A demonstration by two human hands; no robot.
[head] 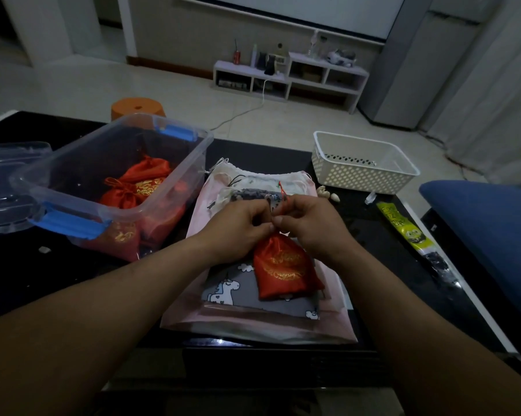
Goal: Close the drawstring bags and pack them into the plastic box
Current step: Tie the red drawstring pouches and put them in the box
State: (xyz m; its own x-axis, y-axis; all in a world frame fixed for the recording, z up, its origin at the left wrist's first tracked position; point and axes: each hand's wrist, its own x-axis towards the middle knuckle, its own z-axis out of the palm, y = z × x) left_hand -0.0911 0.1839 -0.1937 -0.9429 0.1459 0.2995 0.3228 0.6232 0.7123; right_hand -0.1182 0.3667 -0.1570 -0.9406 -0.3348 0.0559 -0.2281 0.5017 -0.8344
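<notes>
Head view: I see the left grip (pixel 241 228) and the right grip (pixel 310 223) close together, both pinched on the neck of a red drawstring bag (pixel 286 267). It lies at the near middle of the desk (pixel 367 244), on a pile of flat bags (pixel 190 298). I judge this closing is not yet finished. At left, the plastic box (pixel 58 159) holds at least 2 red bags (pixel 145 183). The pile is left to pack.
</notes>
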